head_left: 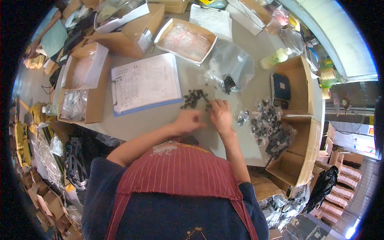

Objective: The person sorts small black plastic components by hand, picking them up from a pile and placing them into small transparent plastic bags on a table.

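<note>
A loose pile of small black parts [194, 98] lies on the grey table just beyond my hands. My left hand [190, 121] is curled closed near the table's front; what it holds, if anything, is hidden. My right hand [221, 116] is beside it, fingers bent down at the right end of the pile, close to a few of the black parts. Whether a part is between those fingertips is too small to make out. Beyond my right hand lies a clear plastic bag [236, 64] with more black parts at its mouth.
Left of the pile is a clipboard [146, 82] with drawings. Small filled bags [267, 124] are heaped at the right, by an open cardboard box [294, 160] and a small dark scale [281, 89]. A shallow white-edged box [186, 40] and a bottle [276, 58] stand farther back.
</note>
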### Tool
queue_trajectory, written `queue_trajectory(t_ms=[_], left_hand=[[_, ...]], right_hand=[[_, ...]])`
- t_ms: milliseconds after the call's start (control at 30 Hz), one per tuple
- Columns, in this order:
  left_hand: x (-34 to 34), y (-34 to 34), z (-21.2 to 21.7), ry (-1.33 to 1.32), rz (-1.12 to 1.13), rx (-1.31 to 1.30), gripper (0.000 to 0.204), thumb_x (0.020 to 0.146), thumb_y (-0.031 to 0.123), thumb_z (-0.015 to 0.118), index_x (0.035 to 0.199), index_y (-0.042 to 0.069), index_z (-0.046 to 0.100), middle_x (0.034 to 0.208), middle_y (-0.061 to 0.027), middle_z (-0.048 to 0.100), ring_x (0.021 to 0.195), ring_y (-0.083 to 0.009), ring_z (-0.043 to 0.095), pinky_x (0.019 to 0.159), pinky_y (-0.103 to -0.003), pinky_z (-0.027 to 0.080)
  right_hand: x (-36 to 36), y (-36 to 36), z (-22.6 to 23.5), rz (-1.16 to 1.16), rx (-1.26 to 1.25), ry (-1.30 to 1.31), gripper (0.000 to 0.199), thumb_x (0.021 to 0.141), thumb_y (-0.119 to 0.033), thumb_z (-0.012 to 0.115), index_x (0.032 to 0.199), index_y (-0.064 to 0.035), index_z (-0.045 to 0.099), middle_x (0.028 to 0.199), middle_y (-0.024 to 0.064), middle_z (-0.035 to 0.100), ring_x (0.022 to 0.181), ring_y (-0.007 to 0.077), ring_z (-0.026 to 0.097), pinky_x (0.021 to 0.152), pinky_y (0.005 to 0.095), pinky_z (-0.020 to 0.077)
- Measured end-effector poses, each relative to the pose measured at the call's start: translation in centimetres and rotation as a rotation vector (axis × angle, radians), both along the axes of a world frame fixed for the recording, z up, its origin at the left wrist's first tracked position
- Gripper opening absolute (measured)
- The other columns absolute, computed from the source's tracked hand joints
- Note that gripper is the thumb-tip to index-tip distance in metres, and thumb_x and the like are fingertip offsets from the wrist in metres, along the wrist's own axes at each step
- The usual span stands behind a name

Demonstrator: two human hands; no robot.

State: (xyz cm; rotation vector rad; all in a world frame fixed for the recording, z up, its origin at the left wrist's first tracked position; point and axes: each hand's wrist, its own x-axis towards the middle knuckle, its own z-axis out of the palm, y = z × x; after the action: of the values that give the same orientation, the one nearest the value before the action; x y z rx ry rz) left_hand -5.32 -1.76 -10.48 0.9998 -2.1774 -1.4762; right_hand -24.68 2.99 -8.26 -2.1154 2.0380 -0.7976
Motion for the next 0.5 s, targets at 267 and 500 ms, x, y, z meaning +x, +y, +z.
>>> queue_trajectory(t_ms=[267,500], left_hand=[[0.0,-0.4,-0.7,-0.006,-0.024,0.034,0.036,0.076,0.033,0.083,0.08,0.004,0.062,0.076,-0.0101,0.064,0.074,-0.0193,0.06,0.067,-0.036,0.047],[0.1,-0.1,-0.9,0.044,-0.015,0.108,0.033,0.078,0.03,0.082,0.082,0.004,0.062,0.082,-0.0099,0.064,0.078,-0.0207,0.06,0.072,-0.037,0.048]], right_hand=[[0.3,1.7,1.1,-0.063,0.072,-0.216,0.017,0.079,-0.003,0.064,0.096,-0.0043,0.067,0.097,0.0138,0.067,0.086,0.0348,0.064,0.078,0.044,0.0527],[2.1,1.9,3.2,0.049,0.135,-0.525,0.021,0.085,-0.009,0.069,0.105,-0.0044,0.068,0.091,0.0149,0.067,0.084,0.0292,0.067,0.074,0.0401,0.0539]])
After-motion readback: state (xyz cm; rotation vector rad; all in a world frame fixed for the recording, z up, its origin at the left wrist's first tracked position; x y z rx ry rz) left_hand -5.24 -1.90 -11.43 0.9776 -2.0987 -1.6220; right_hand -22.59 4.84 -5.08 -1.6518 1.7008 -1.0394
